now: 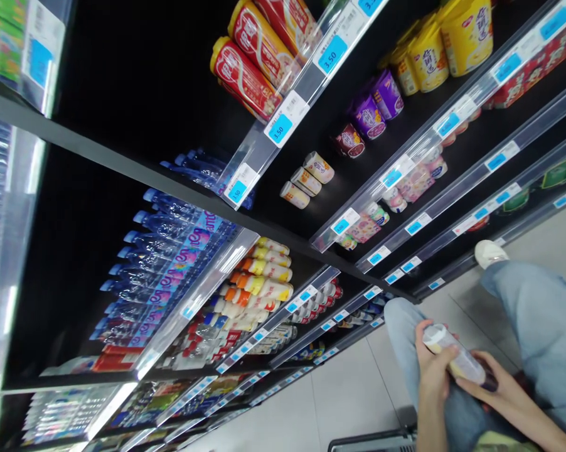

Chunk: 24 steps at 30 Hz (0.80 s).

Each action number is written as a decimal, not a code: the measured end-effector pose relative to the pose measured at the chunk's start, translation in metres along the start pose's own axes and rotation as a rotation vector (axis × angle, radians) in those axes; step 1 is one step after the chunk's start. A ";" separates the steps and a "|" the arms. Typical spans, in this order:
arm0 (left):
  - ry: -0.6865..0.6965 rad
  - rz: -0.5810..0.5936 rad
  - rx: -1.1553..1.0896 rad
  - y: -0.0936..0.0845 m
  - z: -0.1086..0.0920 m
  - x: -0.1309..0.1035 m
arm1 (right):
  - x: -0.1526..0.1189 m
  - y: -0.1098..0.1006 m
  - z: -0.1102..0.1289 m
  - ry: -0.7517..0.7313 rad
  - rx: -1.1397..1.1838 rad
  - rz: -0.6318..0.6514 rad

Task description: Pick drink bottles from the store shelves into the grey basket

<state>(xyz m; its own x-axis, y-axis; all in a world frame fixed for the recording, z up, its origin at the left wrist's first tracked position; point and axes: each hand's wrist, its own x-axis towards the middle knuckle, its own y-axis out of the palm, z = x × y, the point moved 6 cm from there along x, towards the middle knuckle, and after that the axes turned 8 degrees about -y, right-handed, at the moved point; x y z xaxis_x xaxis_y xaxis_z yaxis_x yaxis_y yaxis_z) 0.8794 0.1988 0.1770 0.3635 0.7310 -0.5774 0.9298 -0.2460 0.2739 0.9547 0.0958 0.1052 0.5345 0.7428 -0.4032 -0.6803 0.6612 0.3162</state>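
At the lower right, both of my hands are wrapped round a can-shaped container, held lying tilted above my lap. It has a whitish, see-through-looking end, a pale body and a dark purple far end; whether it is one can or two end to end, I cannot tell. My left hand grips the pale end, thumb across the body. Around the dark end close the fingers of my right hand. Similar purple cans and small pale cans stand on a shelf.
Price-tagged shelf edges run diagonally. Red cans, yellow cups, blue-capped water bottles and yellow-and-orange bottles stand on them. A dark crate-like edge lies on the tiled floor beside my bent knees.
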 end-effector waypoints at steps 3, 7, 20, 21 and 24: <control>-0.037 0.063 0.046 0.006 0.005 0.000 | -0.001 -0.006 -0.001 -0.027 -0.042 0.004; -0.009 0.054 0.001 0.005 0.005 0.000 | 0.007 -0.004 -0.014 0.038 -0.036 0.067; -0.001 0.162 -0.047 0.009 -0.002 0.006 | -0.018 0.017 0.015 0.501 0.595 0.229; -0.013 0.161 -0.035 0.010 -0.003 0.006 | -0.017 0.016 0.021 0.481 0.615 0.229; -0.035 0.170 -0.007 0.015 -0.004 0.010 | -0.014 0.016 0.030 0.483 0.642 0.256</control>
<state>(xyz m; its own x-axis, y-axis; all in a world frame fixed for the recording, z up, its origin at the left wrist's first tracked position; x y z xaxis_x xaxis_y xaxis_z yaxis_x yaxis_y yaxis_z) 0.8965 0.2047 0.1788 0.5177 0.6565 -0.5486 0.8542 -0.3601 0.3751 0.9512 0.0992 0.1417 0.0297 0.8476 -0.5298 -0.2559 0.5188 0.8157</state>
